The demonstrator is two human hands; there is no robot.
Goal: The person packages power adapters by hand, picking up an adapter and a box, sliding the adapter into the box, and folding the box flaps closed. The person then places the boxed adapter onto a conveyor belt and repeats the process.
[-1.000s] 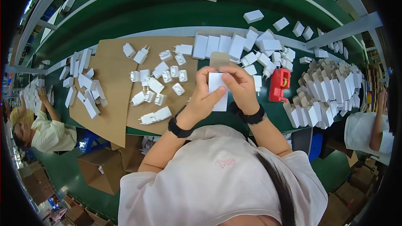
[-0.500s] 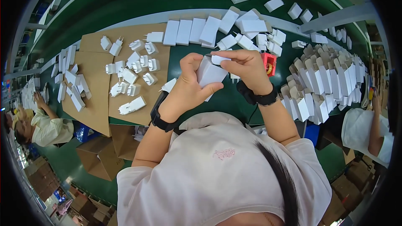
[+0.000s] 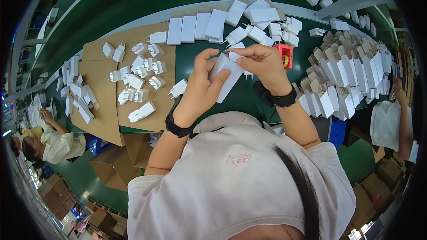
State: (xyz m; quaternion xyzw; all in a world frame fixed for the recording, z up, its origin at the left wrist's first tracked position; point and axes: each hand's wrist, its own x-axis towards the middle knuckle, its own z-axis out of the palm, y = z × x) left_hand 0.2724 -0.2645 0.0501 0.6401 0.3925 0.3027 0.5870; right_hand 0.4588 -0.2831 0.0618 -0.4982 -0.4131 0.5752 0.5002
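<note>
A small white carton (image 3: 228, 81) is tilted in front of my chest. My left hand (image 3: 198, 88) is wrapped around its left side, thumb across the front face. At the carton's upper end, my right hand (image 3: 268, 67) pinches a white flap (image 3: 234, 56) between thumb and fingers. Whether anything is inside the carton cannot be seen. Just left of my left hand lies a white plug adapter (image 3: 179, 88). Beyond my right fingers stands a red holder (image 3: 284, 55) with a yellowish roll in it.
White adapters (image 3: 142, 66) lie on a brown cardboard sheet (image 3: 98, 120) at left. Cartons stand in a row (image 3: 189, 27) along the back. Many open-flapped cartons (image 3: 342, 69) are stacked at right. Loose cartons (image 3: 80, 91) lie far left. One person (image 3: 62, 144) sits at left, another (image 3: 386, 124) at right.
The carton has turned, so its long front face shows more. My right fingers stay on its upper end. The whole view has shifted slightly.
</note>
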